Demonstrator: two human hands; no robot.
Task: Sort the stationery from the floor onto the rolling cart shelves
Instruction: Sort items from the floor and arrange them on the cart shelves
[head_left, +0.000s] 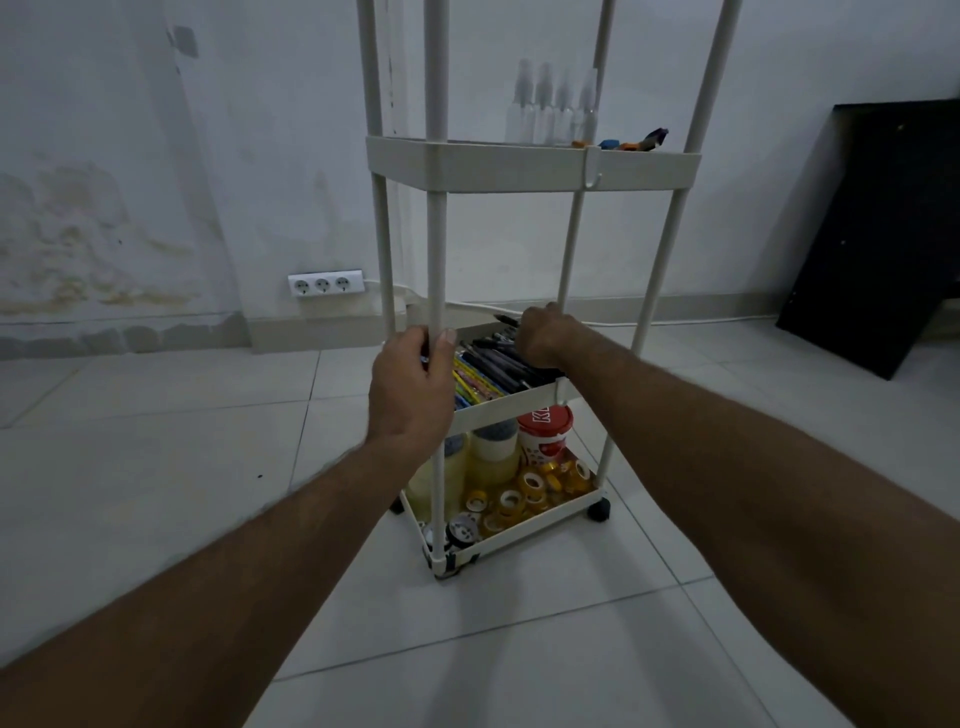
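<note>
- Left hand (410, 387) gripping cart post (435, 260), steadying the cart.
- Right hand (543, 338) curling over pens (498, 364) on middle shelf (511, 404); exact grip unclear.
- Next: probably releasing, checking the floor for leftovers.

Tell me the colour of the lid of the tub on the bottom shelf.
Red, with white lettering; the tub below is white. The head view shows it.

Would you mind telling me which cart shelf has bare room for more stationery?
The upper shelf looks free along its left part, beside the spray bottles. The middle shelf is packed with pens; the bottom shelf is crowded with tape rolls.
</note>
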